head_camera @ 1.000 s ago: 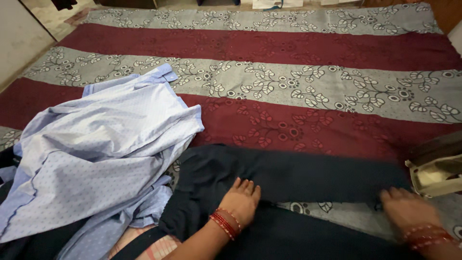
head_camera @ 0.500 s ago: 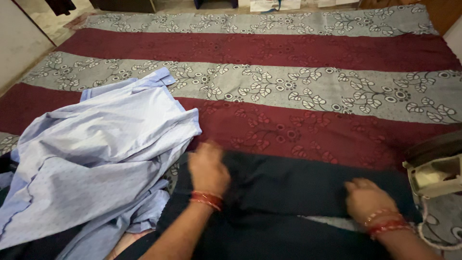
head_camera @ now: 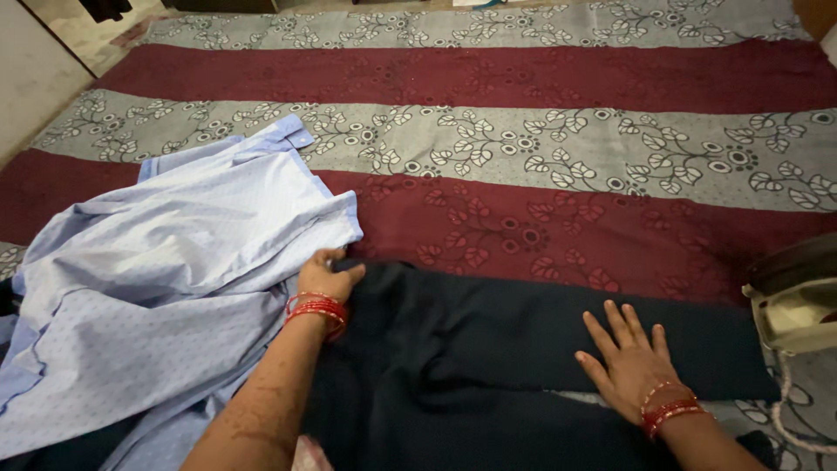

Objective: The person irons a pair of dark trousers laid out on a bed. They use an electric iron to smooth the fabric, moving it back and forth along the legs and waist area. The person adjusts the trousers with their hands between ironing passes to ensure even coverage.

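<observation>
**Now: both hands on the dark garment, bedspread underneath**

Left to right, one head view.

Far left: 1 light-blue dotted shirt (head_camera: pixel 166 288), crumpled in a heap, collar end pointing up-right, lying partly over the left edge of the dark cloth.

Next, left hand (head_camera: pixel 324 275): fingers curled together at the upper-left corner of the dark navy garment (head_camera: pixel 488 349), right where that corner meets the shirt's hem. Looks like a pinch on the corner edge, but the fingertips are tucked under, so can't tell for sure whether they clamp the navy cloth, the shirt, or both. Red bangles (head_camera: pixel 316 310) on that wrist.

Centre: 1 navy garment, spread flat, long axis running left-right across the near part of the bedspread (head_camera: pixel 540 122). It lies between the hands and under both; top edge roughly straight, a lower layer bunched toward the viewer.

Then right hand (head_camera: pixel 629 362): palm down, fingers spread apart and flat on the cloth, pointing away from the viewer, gripping nothing. It sits toward the garment's right end, short of its edge. Red bangles (head_camera: pixel 667 410) here too.

Key relation: left hand is at the garment's left end, right hand nearer the right end; the cloth's length spans the gap between them.

Far right: 1 iron (head_camera: pixel 795 301), pale body w/ dark top, partly cut off by frame, w/ white cord (head_camera: pixel 789 410) curling below. Apart from the right hand, just beside the garment's right end.

Count: 2 hands, 2 garments, 1 iron, 1 bedspread w/ maroon & grey floral stripes.
</observation>
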